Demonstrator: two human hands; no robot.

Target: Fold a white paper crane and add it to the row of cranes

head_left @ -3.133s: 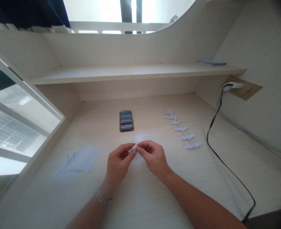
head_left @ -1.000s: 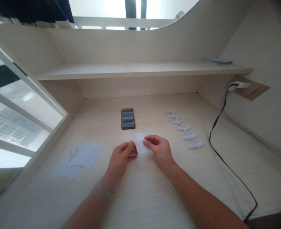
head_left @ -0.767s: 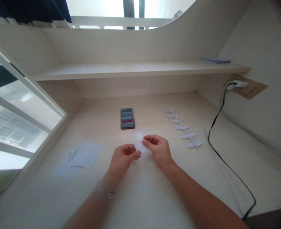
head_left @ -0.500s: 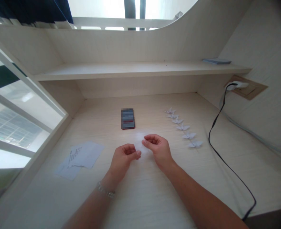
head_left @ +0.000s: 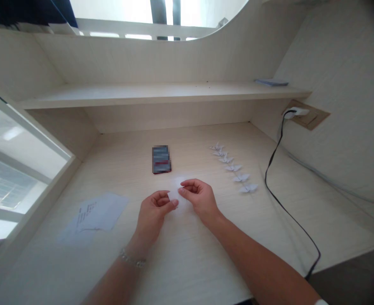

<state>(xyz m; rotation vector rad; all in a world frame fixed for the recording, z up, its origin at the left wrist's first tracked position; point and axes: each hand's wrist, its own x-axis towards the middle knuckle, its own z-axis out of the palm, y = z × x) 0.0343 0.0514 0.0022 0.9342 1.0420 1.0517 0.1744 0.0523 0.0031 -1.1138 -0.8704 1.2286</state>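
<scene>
Work in hand: one small white paper piece (head_left: 173,195), between the two hands over the middle of the desk (head_left: 187,271). Left hand (head_left: 153,214): thumb and fingers grasp the paper at its left and near side. Right hand (head_left: 200,200): thumb and index finger pinch its far right side, other fingers curled. Whether the paper touches the desk cannot be told.

Progress, as judged: six folded paper cranes (head_left: 233,168) sit in a slanting row right of the hands, apparently finished. The held piece looks flat for the most part, with no wings or neck showing, so most of its folding appears to remain. Any creases in it are too faint to make out.

Counts:
- Cranes: 6, set close together at the far end, slightly wider at the near end.
- Paper in the hands: 1 piece; number of layers unclear.
- Loose paper sheets (head_left: 103,210), left of the hands: at least 2, overlapping, one bearing print; exact number unclear.
- Dark rectangular device (head_left: 162,159), probably a phone, beyond the hands: 1, face obscured.
- Thin paper stack (head_left: 272,82), on the shelf (head_left: 161,91): 1.
- Black power cord (head_left: 271,161), plugged in at the right wall: 1.
- Bracelet (head_left: 132,259), left wrist: 1.
</scene>
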